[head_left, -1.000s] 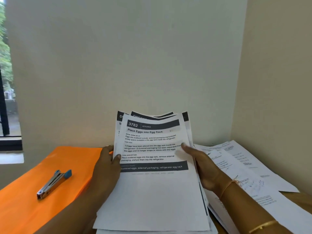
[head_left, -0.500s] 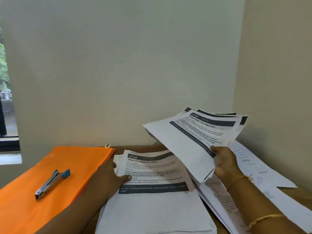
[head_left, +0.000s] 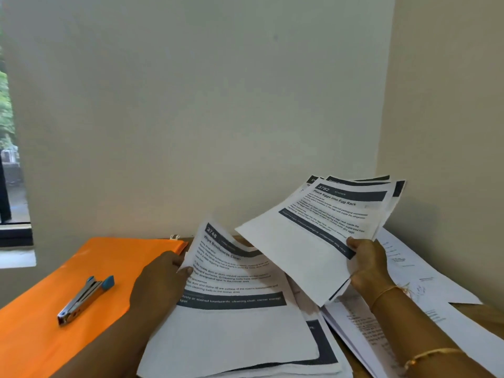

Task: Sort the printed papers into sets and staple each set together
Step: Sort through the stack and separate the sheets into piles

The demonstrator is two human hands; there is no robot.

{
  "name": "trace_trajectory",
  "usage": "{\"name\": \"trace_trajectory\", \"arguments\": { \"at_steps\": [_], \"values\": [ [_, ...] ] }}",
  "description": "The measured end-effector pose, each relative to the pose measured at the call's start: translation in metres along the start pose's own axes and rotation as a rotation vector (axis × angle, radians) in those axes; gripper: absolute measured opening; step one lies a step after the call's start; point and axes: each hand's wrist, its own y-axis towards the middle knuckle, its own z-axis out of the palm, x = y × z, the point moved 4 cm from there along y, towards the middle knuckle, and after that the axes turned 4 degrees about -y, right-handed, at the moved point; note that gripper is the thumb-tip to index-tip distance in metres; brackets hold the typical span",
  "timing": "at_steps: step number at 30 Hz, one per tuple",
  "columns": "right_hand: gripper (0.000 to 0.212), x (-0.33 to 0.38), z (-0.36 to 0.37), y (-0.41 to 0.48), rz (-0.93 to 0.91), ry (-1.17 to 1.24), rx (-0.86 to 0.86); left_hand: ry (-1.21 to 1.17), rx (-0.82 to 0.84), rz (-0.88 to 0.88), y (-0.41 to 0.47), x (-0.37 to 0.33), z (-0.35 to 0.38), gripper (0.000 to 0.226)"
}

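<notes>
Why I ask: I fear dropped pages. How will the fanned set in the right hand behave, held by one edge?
Probably floppy: the fanned set sags away from the right hand pinching its edge. Its sheets are splayed at the top, so loose pages may slide apart. Likely light, since one hand carries it.

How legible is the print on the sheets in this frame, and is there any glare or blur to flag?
Head view: the headings on the raised sheaf and the lifted sheet read clearly, but the small body text is soft. Head view: daylight shows in the window at the left edge, and there is no glare on the paper. Head view: the stapler is sharp.
</notes>
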Motion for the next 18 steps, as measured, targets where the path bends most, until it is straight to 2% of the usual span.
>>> {"name": "trace_trajectory", "arguments": {
  "at_steps": [7,14,18],
  "values": [
    [0.038,0.012,-0.008,-0.008,-0.246,-0.256,-0.114,-0.162,-0.152,0.085,0.001,-0.007,-0.007,0.007],
    [0.039,0.017,-0.013,-0.009,-0.264,-0.263,-0.183,-0.209,-0.189,0.113,-0.001,-0.009,-0.010,0.007],
    [0.036,0.015,-0.012,-0.008,-0.234,-0.216,-0.159,-0.147,-0.109,0.067,0.001,-0.005,-0.006,0.002]
  ]
}}
